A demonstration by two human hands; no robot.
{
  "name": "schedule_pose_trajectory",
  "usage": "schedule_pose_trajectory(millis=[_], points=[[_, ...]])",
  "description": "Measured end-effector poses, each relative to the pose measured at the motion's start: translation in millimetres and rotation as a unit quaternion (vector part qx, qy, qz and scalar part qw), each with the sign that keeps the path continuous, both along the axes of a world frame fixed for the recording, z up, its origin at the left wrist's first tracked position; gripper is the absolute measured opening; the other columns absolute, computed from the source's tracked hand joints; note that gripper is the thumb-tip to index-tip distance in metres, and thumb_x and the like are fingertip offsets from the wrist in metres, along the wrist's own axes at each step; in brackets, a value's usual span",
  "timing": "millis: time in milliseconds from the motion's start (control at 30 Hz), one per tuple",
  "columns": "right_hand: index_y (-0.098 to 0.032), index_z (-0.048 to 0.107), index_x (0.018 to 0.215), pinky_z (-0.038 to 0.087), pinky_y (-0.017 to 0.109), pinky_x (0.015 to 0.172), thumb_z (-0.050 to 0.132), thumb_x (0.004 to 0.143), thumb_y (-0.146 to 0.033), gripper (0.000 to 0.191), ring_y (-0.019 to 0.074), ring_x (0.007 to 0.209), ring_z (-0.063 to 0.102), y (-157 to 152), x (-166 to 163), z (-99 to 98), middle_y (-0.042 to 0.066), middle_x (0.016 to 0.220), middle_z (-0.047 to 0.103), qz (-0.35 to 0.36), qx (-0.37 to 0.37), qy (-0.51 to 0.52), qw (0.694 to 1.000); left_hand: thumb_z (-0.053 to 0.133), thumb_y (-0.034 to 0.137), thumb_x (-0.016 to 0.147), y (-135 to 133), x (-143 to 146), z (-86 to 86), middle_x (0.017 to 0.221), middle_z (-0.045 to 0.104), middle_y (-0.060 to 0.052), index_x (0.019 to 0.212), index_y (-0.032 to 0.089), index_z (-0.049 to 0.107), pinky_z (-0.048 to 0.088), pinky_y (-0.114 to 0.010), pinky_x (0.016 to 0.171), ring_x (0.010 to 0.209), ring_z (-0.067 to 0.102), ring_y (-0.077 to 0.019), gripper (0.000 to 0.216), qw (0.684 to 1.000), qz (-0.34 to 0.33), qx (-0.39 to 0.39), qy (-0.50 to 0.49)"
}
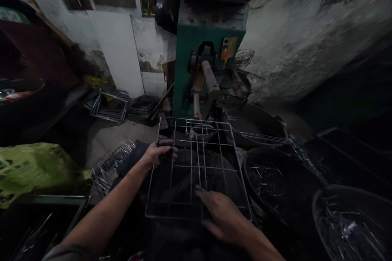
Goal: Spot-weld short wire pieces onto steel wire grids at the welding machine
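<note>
Yellow-green bag [38, 167], near left: dark printed characters, too blurred to read.
Green patch [12, 15], far left: pale marks, illegible.
Yellowish plate [229, 47], on the far green machine [186, 55]: red-orange mark, no legible wording.
Control panel [231, 17], above it: unreadable.

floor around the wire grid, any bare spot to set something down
Left of the wire grid, pale floor shows between the stacked wire frames and the loose wire pieces; right of it, dark tubs crowd together.
</note>
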State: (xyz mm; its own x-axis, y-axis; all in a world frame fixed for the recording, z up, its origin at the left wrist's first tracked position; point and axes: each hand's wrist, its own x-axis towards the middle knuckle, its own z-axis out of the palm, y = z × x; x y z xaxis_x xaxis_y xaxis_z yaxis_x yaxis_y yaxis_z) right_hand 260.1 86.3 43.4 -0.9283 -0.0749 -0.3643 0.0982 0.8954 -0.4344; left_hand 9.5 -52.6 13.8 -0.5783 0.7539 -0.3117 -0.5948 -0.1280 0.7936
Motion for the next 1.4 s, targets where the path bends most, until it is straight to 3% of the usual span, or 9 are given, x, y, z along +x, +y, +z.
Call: schedule_pose_trajectory(millis=[267, 733, 1400], points=[[-0.009, 0.04, 0.137, 0.039, 0.042, 0.1, 0.056, 0.071, -0.02, 0.069, 0.0278, 0.116, 0.049, 9, -3, -6.2, 0.015, 0.141, 0.041, -0.012, 0.008, 0.03, 0.999, 0.074, 0.017, 0.061, 16, -9, -2.0, 0.081, 0.071, -0.014, 0.102, 0.01, 0.055, 0.053, -0.038, 0.059, 0.065, 0.067, -0.0255, 0.045, 1.0, -0.021, 0.014, 0.001], [-0.008, 0.04, 0.137, 0.041, 0.038, 0.097, 0.056, 0.075, -0.024, 0.067, 0.0259, 0.112, 0.051, 36, -33, 10.7, 0.015, 0.132, 0.051, -0.042, 0.064, 0.041, 0.996, 0.071, 0.014, 0.061, 58, -45, -6.5, 0.084, 0.071, -0.013, 0.103, 0.011, 0.056, 0.054, -0.038, 0.06, 0.066, 0.068, -0.0241, 0.045, 0.999, -0.036, 0.031, 0.007], [-0.014, 0.039, 0.138, 0.04, 0.038, 0.098, 0.057, 0.074, -0.025, 0.067, 0.0259, 0.113, 0.051, 44, -36, 8.3, 0.013, 0.131, 0.051, -0.061, 0.048, 0.04, 0.996, 0.07, 0.013, 0.06, 63, -44, -4.6, 0.085, 0.071, -0.013, 0.104, 0.01, 0.057, 0.054, -0.038, 0.064, 0.068, 0.068, -0.0239, 0.045, 1.0, -0.017, 0.015, 0.013]])
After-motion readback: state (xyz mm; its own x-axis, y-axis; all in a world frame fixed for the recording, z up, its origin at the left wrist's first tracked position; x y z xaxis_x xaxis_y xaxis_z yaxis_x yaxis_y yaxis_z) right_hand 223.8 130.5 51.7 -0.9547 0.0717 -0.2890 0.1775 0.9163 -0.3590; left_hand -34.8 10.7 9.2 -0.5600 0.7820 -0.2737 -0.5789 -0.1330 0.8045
